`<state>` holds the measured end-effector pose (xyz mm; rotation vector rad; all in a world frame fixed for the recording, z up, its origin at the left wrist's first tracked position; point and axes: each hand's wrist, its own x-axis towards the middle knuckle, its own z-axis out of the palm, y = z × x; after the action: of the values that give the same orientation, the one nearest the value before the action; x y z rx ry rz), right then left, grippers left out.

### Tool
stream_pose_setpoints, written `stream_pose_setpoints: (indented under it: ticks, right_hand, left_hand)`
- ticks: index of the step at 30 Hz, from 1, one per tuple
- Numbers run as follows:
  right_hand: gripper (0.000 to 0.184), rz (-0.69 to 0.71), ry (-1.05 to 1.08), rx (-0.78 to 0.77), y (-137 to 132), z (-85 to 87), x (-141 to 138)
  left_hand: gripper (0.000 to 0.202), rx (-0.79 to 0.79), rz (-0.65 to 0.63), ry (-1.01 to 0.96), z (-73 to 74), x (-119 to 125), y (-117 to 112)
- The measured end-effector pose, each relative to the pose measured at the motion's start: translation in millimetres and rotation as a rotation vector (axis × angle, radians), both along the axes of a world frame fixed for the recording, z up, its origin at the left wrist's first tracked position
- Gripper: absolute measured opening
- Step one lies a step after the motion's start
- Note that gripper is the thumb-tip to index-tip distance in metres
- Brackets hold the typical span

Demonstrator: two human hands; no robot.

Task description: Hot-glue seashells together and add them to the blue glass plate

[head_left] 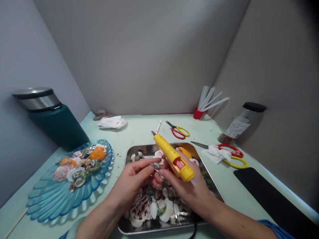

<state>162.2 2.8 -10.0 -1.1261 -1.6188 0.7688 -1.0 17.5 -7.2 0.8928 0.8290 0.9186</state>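
A yellow hot glue gun (168, 149) rests in my right hand (196, 191), its dark nozzle pointing up and to the left. My right thumb and fingertips also reach in beside my left hand (134, 174). Between the left thumb and forefinger is a small pale shell (155, 166), partly hidden by the fingers. Whether the right fingertips touch it too, I cannot tell. Both hands hover over a metal tray (143, 231) of shells, including a brown-and-white scallop shell (140, 210) near its front.
At left, a blue shell-shaped dish (45, 202) bears shells, beside a teal bottle (57, 126). Behind the tray lie scissors (178, 131); larger scissors (235, 156) and tissue (216, 153) lie right. A red cup (198, 114) of glue sticks, a jar (236, 126) and a black phone-like slab (269, 199) are also there.
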Motion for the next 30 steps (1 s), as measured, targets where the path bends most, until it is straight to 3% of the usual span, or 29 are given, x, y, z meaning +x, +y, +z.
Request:
stream_pose_setpoints:
  ticks: [8,20,30]
  right_hand:
    - [0.012,-0.027,-0.025,0.071,-0.2,-0.6,0.4]
    - [0.008,0.009,-0.038,0.041,-1.2,5.6,0.5]
    - [0.011,-0.007,-0.015,0.058,-1.4,3.6,0.8]
  left_hand:
    - [0.032,0.029,-0.014,0.071,-0.4,-0.2,-0.6]
    - [0.028,0.13,0.077,0.169,9.9,5.6,-4.5]
    - [0.02,0.212,0.083,0.232,7.8,6.9,-7.6]
